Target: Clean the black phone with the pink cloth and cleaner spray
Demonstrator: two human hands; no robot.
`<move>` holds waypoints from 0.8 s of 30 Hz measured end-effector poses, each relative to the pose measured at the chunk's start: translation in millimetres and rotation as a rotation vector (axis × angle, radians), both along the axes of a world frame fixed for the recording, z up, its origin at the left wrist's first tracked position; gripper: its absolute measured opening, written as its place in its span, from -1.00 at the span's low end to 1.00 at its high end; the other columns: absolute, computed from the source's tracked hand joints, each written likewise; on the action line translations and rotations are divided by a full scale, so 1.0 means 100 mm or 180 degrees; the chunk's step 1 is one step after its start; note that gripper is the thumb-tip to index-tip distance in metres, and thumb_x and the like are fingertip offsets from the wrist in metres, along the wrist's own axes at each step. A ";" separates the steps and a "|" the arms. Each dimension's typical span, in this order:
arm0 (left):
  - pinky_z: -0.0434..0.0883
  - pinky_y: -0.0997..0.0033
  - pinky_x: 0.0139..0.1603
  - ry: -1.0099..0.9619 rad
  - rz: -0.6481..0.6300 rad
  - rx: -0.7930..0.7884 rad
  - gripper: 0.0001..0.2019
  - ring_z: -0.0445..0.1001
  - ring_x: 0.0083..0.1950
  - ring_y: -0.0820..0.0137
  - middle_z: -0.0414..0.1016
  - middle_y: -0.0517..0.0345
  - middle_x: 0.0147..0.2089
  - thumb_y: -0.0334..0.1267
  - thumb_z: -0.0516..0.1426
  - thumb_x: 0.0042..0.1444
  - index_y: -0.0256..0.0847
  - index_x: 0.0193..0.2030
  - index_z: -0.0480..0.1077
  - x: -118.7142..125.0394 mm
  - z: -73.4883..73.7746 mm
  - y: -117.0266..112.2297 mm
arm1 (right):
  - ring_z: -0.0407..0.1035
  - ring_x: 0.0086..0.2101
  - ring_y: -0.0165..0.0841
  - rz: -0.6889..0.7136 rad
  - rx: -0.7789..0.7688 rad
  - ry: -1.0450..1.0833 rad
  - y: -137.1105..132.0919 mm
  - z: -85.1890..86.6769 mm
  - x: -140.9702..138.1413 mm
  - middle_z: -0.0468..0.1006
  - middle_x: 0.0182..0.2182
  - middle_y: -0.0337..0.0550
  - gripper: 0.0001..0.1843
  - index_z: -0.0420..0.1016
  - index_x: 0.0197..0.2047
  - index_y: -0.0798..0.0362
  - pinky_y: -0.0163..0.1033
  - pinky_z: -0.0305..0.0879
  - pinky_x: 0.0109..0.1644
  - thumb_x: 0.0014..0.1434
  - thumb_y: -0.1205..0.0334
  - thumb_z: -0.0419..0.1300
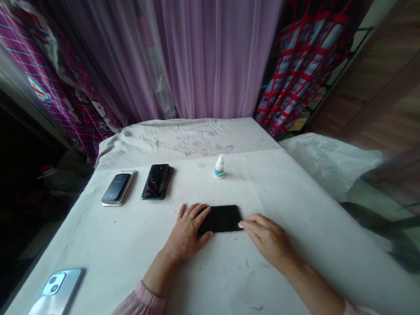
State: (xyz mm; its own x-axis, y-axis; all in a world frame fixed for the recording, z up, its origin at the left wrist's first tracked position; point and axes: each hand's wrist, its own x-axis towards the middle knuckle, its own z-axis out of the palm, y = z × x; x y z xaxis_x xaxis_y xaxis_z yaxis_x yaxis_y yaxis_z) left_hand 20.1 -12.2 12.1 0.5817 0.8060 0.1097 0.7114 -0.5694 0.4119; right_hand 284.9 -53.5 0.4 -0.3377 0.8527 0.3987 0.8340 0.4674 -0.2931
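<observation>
A black smartphone [223, 219] lies flat, dark screen up, on the white-covered table. My left hand [188, 231] holds it by its left end, with fingers over the far side and thumb along the near edge. At its near right corner, my right hand [269, 239] is closed, thumb and index finger pinched together. Something small and pale seems to show at those fingertips, too small to name. Beyond the phone, a small white dropper bottle [218, 169] with a blue label stands upright.
Two phone stacks sit at the far left, one topped by a dark blue phone [116, 188], the other by a glossy black phone [156, 181]. Near the left front lies a light blue phone [51, 303]. Purple curtains [217, 51] hang behind the table; a plastic bag [325, 161] is at right.
</observation>
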 end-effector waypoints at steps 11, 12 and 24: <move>-0.13 -0.24 0.35 -0.0079 -0.0001 0.0063 -0.41 0.15 0.33 0.08 0.24 -0.05 0.32 -0.04 0.11 0.20 -0.09 0.34 0.13 -0.01 -0.03 0.00 | 0.45 -0.31 -0.36 -0.0192 -0.0030 0.0110 0.33 -0.02 -0.06 0.56 -0.31 -0.12 -0.72 0.60 -0.16 -0.01 -0.32 0.33 -0.20 0.27 0.34 0.05; -0.13 -0.24 0.35 -0.0078 0.0006 0.0059 -0.41 0.15 0.33 0.07 0.24 -0.05 0.32 -0.04 0.12 0.20 -0.09 0.34 0.14 0.00 -0.03 0.00 | 0.45 -0.31 -0.37 -0.0162 -0.0040 0.0133 0.24 -0.03 -0.05 0.56 -0.30 -0.12 -0.72 0.59 -0.14 -0.01 -0.32 0.34 -0.19 0.28 0.33 0.04; -0.10 -0.25 0.35 0.0033 0.0002 0.0019 -0.43 0.16 0.34 0.06 0.24 -0.06 0.33 -0.05 0.10 0.21 -0.11 0.33 0.15 0.00 0.02 0.00 | 0.45 -0.29 -0.36 -0.0280 -0.0165 0.0008 0.33 0.03 -0.09 0.56 -0.30 -0.12 -0.73 0.59 -0.16 0.01 -0.32 0.33 -0.19 0.27 0.36 0.05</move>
